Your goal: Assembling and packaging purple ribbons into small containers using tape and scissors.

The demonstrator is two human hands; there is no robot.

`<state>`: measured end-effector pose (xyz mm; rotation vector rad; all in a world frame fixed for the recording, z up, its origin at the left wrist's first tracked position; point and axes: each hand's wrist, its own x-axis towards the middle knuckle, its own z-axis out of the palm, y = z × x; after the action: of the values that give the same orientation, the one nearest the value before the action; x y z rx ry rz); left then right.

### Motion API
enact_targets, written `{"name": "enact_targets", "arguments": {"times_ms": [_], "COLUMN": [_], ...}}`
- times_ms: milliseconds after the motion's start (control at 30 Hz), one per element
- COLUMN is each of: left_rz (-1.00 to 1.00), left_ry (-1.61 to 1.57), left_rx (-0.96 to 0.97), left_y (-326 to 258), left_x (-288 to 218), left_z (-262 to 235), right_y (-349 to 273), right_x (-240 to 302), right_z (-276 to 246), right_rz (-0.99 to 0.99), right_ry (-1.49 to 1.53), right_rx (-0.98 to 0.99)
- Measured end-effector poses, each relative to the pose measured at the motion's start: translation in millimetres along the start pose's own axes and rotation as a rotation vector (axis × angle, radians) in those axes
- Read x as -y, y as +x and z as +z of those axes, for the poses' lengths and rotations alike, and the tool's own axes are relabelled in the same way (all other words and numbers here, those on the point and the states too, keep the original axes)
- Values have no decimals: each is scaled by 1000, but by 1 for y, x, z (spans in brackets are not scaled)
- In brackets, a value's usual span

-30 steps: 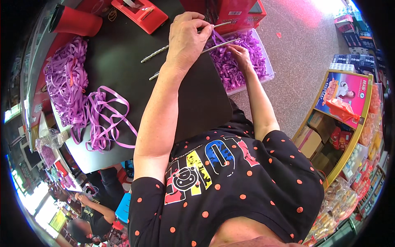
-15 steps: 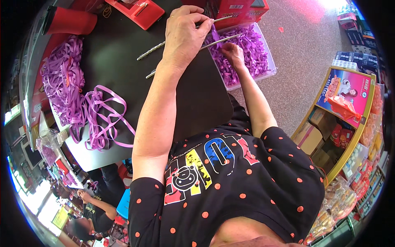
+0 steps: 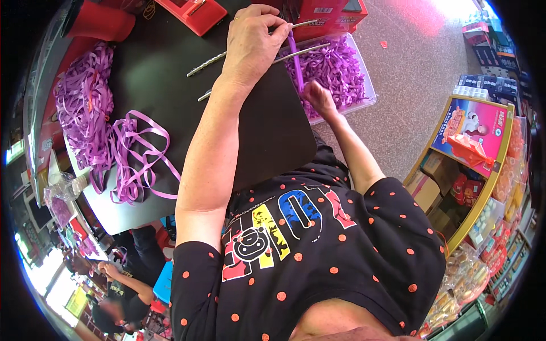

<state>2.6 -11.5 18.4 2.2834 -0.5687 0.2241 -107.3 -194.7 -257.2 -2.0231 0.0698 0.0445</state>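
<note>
My left hand [image 3: 255, 48] is closed over a thin twisted metal rod [image 3: 207, 65]. Its thumb and fingertips pinch a purple ribbon [image 3: 296, 62] beside the rod. A second metal rod [image 3: 301, 52] runs roughly parallel, nearer to me, and the ribbon crosses it. Lower down, the ribbon stretches straight to my right hand [image 3: 319, 100], whose fingers are curled round its other end. That hand is over the near-left rim of a clear plastic tub [image 3: 371, 95] full of short purple ribbon pieces [image 3: 344, 77].
Long purple ribbons [image 3: 85, 108] lie heaped at the left of the dark tabletop [image 3: 267, 136], with loose loops [image 3: 139, 150] beside them. A red cup [image 3: 102, 21], a red device [image 3: 196, 14] and red boxes [image 3: 327, 14] stand at the far side. Another person [image 3: 122, 301] sits at lower left.
My right hand has drawn back toward me and slightly left, out of the ribbon pieces. The ribbon between my hands is now longer and taut. My left hand keeps its grip.
</note>
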Motion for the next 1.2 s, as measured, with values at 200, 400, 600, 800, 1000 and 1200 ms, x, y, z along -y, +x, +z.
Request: {"name": "enact_targets", "arguments": {"times_ms": [200,400,600,800,1000,1200], "left_rz": [51,53,92,109,108,111], "left_ry": [24,7,43,71,71,102], "left_rx": [-16,-13,-26,-30,-15,-15], "left_y": [-3,-4,-1,2,3,1], "left_x": [15,15,20,26,24,29], "left_z": [2,3,6,11,11,12], "right_y": [-57,-105,-160,-188,-202,-197], "right_x": [38,46,111,186,202,255], "right_z": [-27,-50,-86,-106,-107,-133], "right_rz": [-260,-153,-254,-538,-378,-418], "right_ry": [-153,-177,-325,-284,-240,-37], "right_rx": [51,86,-14,-32,-27,-101]}}
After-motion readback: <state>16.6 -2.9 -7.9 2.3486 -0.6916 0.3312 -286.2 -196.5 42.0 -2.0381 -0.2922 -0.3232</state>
